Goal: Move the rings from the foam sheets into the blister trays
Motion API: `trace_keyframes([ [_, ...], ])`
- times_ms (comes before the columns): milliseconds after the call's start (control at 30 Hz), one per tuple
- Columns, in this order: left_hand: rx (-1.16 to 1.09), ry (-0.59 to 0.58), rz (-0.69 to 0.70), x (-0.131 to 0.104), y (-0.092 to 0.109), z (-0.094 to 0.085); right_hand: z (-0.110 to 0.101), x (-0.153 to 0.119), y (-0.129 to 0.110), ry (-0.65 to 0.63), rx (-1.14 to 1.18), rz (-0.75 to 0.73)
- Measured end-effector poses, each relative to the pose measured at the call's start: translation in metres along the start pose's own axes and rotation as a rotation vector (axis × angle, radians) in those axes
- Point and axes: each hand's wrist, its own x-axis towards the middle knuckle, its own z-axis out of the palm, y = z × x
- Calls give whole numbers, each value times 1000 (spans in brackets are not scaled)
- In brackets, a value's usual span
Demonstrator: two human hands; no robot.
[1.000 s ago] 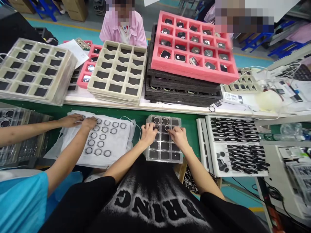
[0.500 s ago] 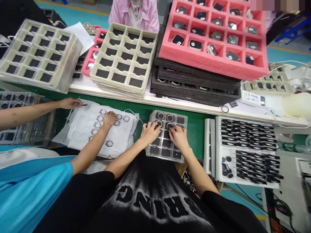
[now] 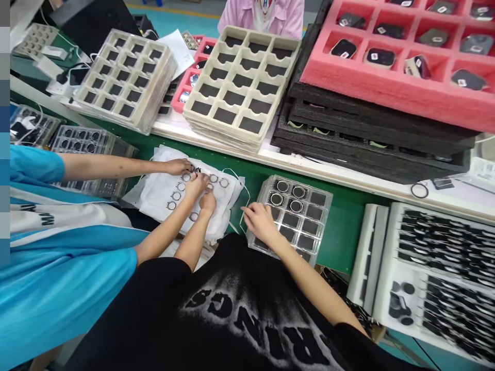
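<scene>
My left hand (image 3: 209, 202) reaches over the white cloth (image 3: 154, 193), close beside a co-worker's hand, among round metal rings (image 3: 176, 196); its fingertips are partly hidden, so its grip is unclear. Above the left edge of the clear plastic tray (image 3: 328, 206) is my right hand (image 3: 260, 220), thumb and fingers drawn together; anything between them is too small to tell. Four round rings lie in the tray's far compartments, one of them a silver ring (image 3: 296, 206). Dark squares line the other visible compartments.
A co-worker's two hands work over the cloth's far side. Behind stand stacked beige trays (image 3: 235, 116) and a pink foam tray (image 3: 359, 77) on black foam trays. At the right lies a white tray (image 3: 410, 257) of black straps. A white cord lies between cloth and tray.
My left hand has left the tray and moved left onto the cloth. My right hand has shifted to the tray's left side. The co-worker's hands have come together. The view has turned left.
</scene>
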Motion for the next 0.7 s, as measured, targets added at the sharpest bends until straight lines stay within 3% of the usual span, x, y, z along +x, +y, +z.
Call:
trace_keyframes([
  [167, -31, -22, -10, -3, -10, -4, 26, 85, -25, -271, -20, 86],
  [233, -39, -45, -21, -10, -36, -16, 41, 115, -26, -320, 2, 176],
  [367, -25, -101, -66, -18, -116, -64, 75, 159, -18, -291, 19, 295],
  [433, -30, -146, -44, -16, -135, -78, 91, 172, -13, -289, 12, 320],
  [500, -20, -143, 3, -6, -124, -70, 105, 179, -9, -294, 7, 322],
  [533, 8, -79, -11, 2, -109, -58, 110, 181, -8, -289, 6, 313],
  [633, 10, -98, 49, 32, -54, -9, 115, 182, -6, -259, 24, 282],
  [700, 32, -134, 97, 47, -34, 13, 113, 182, -5, -256, 47, 284],
])
